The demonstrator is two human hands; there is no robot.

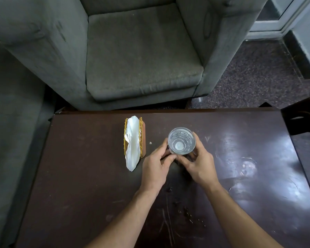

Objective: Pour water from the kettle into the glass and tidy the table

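Observation:
A clear glass with water in it stands upright on the dark brown table, near the table's middle. My left hand curls round the glass's lower left side. From the right, my right hand wraps the glass's lower part, its fingers meeting the left hand's in front of the glass. No kettle is in view.
A yellow wire napkin holder with white napkins stands left of the glass. Wet smears shine on the table's right side. A grey armchair sits just behind the table's far edge. A dark stool is at the right.

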